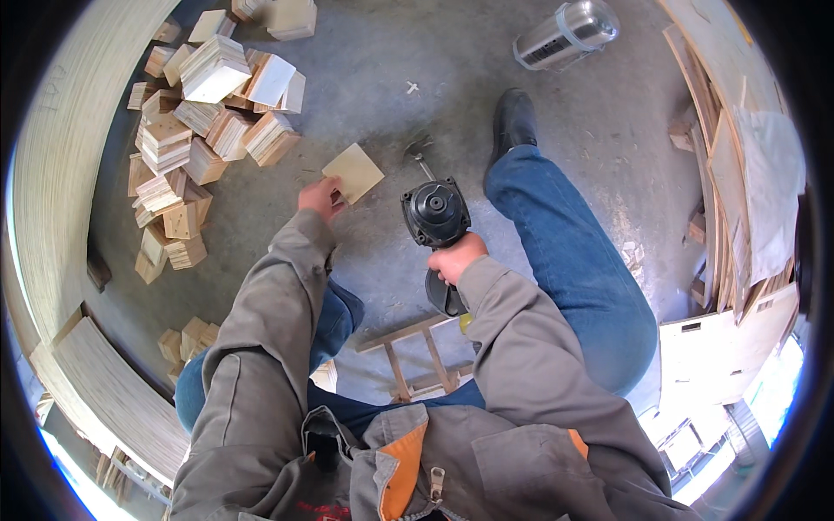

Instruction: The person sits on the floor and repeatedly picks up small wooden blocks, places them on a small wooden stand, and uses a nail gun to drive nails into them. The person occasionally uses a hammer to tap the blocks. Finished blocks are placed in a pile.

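Note:
A thin, pale square wooden board is pinched at its lower left corner by my left hand, above the concrete floor. To the right of it, my right hand wraps round the handle of a black nail gun. The gun's round, bolted cap faces up, and a metal part sticks out at its far side. Its underside is hidden from this view. A gap separates the board from the tool.
Stacked wooden blocks pile up at the far left, beside large plywood sheets. A steel cylinder lies at the far right. Wood panels lean along the right. A small wooden frame sits between my legs, near my shoe.

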The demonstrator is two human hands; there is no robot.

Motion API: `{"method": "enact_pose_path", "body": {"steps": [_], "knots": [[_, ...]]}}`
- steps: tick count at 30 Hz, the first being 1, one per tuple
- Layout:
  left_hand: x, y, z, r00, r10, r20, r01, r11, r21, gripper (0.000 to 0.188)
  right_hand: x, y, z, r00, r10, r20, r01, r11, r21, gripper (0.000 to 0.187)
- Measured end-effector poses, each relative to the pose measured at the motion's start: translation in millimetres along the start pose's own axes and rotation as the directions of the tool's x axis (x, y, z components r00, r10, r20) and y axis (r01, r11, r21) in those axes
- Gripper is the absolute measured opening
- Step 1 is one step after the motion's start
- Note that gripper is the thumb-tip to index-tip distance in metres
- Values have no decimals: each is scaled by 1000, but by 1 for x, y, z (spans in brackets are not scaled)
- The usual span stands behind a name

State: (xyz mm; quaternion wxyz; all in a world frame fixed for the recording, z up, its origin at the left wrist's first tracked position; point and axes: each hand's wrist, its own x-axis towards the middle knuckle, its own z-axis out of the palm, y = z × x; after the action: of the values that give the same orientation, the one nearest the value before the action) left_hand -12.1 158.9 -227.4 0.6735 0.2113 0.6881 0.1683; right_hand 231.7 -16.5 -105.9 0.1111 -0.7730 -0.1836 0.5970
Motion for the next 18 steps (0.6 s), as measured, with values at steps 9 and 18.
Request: {"method": "enact_pose_path", "body": {"steps": [9,18], "knots": [[1,-8,-7,986,-159,48,154,983,103,33,-9,-14,-2,997,81,19,-81,997,18,11],[-47,69,-28,984,177,6,-176,973,148,26,-15,-20,-10,993,114,8,-114,988,102,11]]}}
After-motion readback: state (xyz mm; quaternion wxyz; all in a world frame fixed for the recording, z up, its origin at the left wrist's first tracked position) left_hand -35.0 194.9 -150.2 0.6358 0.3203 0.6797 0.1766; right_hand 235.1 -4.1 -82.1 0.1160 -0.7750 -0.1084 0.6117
